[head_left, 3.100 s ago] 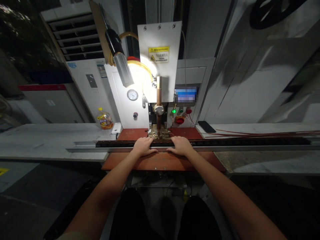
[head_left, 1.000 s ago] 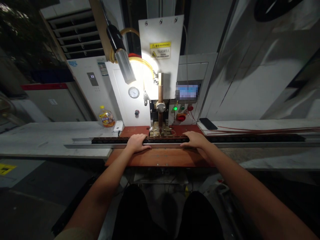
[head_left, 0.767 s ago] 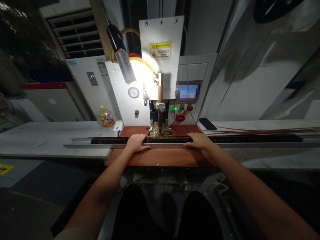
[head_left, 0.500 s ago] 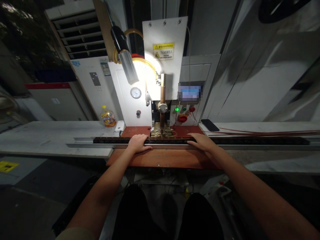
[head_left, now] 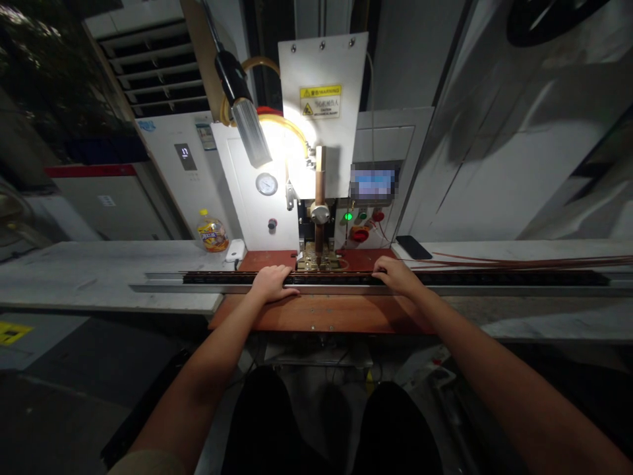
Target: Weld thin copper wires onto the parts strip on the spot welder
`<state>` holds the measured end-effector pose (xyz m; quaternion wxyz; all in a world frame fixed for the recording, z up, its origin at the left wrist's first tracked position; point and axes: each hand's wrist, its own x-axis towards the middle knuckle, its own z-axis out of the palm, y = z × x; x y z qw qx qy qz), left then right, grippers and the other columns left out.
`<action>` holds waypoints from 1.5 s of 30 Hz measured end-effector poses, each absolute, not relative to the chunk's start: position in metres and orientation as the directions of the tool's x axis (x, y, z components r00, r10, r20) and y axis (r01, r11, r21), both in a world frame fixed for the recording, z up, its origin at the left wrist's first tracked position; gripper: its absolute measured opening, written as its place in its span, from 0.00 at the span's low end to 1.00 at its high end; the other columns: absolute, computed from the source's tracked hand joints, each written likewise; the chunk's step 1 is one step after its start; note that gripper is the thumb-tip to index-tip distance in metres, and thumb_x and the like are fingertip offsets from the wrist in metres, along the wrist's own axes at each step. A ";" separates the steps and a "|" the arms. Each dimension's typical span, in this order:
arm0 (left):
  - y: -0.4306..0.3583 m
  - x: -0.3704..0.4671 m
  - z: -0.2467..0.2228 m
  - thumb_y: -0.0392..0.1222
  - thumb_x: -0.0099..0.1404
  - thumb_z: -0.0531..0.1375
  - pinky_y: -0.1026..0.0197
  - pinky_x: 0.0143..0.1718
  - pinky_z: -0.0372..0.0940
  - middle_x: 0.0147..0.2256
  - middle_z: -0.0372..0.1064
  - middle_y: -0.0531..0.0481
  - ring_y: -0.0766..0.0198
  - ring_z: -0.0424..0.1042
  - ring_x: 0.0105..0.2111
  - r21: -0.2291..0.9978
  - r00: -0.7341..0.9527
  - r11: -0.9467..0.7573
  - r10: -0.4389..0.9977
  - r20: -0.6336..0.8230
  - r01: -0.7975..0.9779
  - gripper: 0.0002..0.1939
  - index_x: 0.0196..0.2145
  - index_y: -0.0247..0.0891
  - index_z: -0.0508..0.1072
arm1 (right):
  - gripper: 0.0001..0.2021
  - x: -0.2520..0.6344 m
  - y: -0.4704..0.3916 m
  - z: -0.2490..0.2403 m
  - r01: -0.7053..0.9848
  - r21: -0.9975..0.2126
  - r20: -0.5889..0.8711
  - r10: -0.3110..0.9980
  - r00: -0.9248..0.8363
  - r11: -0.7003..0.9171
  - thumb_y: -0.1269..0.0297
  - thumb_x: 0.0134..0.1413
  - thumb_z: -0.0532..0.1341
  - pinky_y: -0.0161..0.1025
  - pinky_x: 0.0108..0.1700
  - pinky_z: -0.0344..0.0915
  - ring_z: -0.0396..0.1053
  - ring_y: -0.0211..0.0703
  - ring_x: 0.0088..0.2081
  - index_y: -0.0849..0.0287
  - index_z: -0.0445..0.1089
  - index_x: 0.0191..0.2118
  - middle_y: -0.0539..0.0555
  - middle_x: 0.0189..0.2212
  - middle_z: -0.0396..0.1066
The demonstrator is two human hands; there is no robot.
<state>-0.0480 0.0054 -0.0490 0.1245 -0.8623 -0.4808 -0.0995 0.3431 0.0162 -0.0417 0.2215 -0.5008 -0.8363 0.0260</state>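
Note:
A long dark strip with a thin brown upper edge lies crosswise in a metal channel, under the machine's upright copper-coloured rod. My left hand is closed over the strip left of the rod, fingers across the top and thumb along the front. To the right of the rod, my right hand has its thumb and fingertips pinched together at the strip's upper edge. Whatever lies between those fingertips is too small to make out. A brass-coloured fixture sits behind the strip, below the rod.
A lit lamp hangs before the white machine panel. A bottle and a small white device stand left; a phone and several thin brown strips lie right. The brown board forms the front edge.
My right hand's fingers have drawn together from a spread pose into a pinch at the strip's upper edge. My left hand keeps its place. The view has shifted slightly.

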 end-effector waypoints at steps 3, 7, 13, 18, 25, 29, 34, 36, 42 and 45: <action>0.006 -0.048 -0.050 0.74 0.56 0.51 0.55 0.42 0.61 0.42 0.72 0.43 0.51 0.71 0.42 -0.129 0.515 -0.501 0.804 0.296 0.856 0.36 0.47 0.41 0.68 | 0.06 0.340 0.013 -0.037 0.863 -0.222 0.317 0.870 -0.377 0.455 0.66 0.53 0.57 0.37 0.43 0.62 0.68 0.43 0.37 0.57 0.69 0.28 0.54 0.33 0.71; 0.005 -0.047 -0.050 0.74 0.56 0.50 0.54 0.41 0.61 0.42 0.72 0.43 0.51 0.71 0.42 -0.142 0.512 -0.492 0.807 0.295 0.859 0.37 0.48 0.40 0.68 | 0.05 0.339 0.014 -0.037 0.888 -0.184 0.291 0.886 -0.361 0.422 0.67 0.53 0.58 0.37 0.40 0.60 0.68 0.42 0.36 0.58 0.69 0.30 0.54 0.33 0.71; 0.004 -0.047 -0.049 0.73 0.56 0.52 0.54 0.42 0.61 0.42 0.71 0.43 0.51 0.70 0.43 -0.129 0.507 -0.492 0.812 0.289 0.861 0.36 0.48 0.41 0.68 | 0.04 0.343 0.023 -0.041 0.875 -0.197 0.300 0.877 -0.376 0.443 0.67 0.52 0.59 0.37 0.40 0.60 0.68 0.42 0.36 0.57 0.69 0.28 0.53 0.32 0.71; 0.005 -0.048 -0.051 0.73 0.56 0.51 0.54 0.41 0.61 0.42 0.71 0.43 0.51 0.71 0.42 -0.142 0.509 -0.490 0.807 0.299 0.860 0.36 0.48 0.40 0.68 | 0.05 0.346 0.026 -0.042 0.849 -0.221 0.292 0.863 -0.412 0.480 0.65 0.49 0.60 0.37 0.42 0.61 0.67 0.42 0.37 0.57 0.69 0.26 0.54 0.32 0.71; 0.008 -0.049 -0.054 0.74 0.56 0.50 0.53 0.41 0.60 0.43 0.71 0.43 0.51 0.70 0.42 -0.144 0.517 -0.497 0.801 0.303 0.855 0.38 0.49 0.40 0.68 | 0.06 0.346 0.024 -0.044 0.864 -0.211 0.280 0.875 -0.394 0.456 0.64 0.49 0.59 0.36 0.40 0.61 0.66 0.40 0.34 0.57 0.64 0.24 0.52 0.32 0.69; 0.008 -0.049 -0.056 0.74 0.56 0.50 0.53 0.42 0.60 0.43 0.71 0.42 0.51 0.70 0.42 -0.139 0.510 -0.492 0.806 0.301 0.859 0.38 0.50 0.40 0.68 | 0.07 0.338 0.018 -0.040 0.864 -0.197 0.287 0.870 -0.401 0.463 0.60 0.51 0.59 0.37 0.41 0.62 0.67 0.42 0.38 0.57 0.67 0.29 0.54 0.36 0.69; 0.009 -0.050 -0.056 0.73 0.56 0.50 0.54 0.41 0.60 0.43 0.71 0.42 0.51 0.70 0.42 -0.133 0.522 -0.507 0.796 0.306 0.852 0.37 0.49 0.41 0.68 | 0.32 0.293 0.009 -0.035 0.873 -0.104 0.284 0.856 -0.432 0.476 0.43 0.44 0.64 0.43 0.48 0.63 0.66 0.51 0.49 0.58 0.64 0.52 0.60 0.49 0.67; 0.009 -0.051 -0.056 0.73 0.57 0.51 0.54 0.42 0.61 0.43 0.71 0.42 0.51 0.70 0.43 -0.132 0.529 -0.516 0.790 0.309 0.847 0.36 0.49 0.41 0.68 | 0.36 0.266 0.008 -0.036 0.863 -0.018 0.278 0.831 -0.482 0.506 0.38 0.44 0.63 0.45 0.50 0.62 0.65 0.53 0.50 0.59 0.62 0.54 0.62 0.50 0.67; 0.008 -0.051 -0.056 0.72 0.57 0.51 0.54 0.42 0.61 0.42 0.71 0.42 0.51 0.70 0.43 -0.136 0.537 -0.523 0.781 0.318 0.841 0.35 0.48 0.40 0.67 | 0.39 0.208 0.008 -0.046 0.906 0.093 0.294 0.858 -0.422 0.414 0.30 0.42 0.57 0.46 0.46 0.63 0.66 0.56 0.46 0.62 0.66 0.48 0.65 0.45 0.68; 0.008 -0.050 -0.056 0.72 0.57 0.50 0.54 0.41 0.61 0.42 0.71 0.42 0.51 0.70 0.42 -0.146 0.538 -0.520 0.782 0.316 0.842 0.35 0.48 0.39 0.67 | 0.42 0.201 0.006 -0.050 0.927 0.104 0.314 0.872 -0.374 0.360 0.27 0.39 0.56 0.47 0.46 0.63 0.64 0.58 0.47 0.63 0.67 0.45 0.66 0.44 0.67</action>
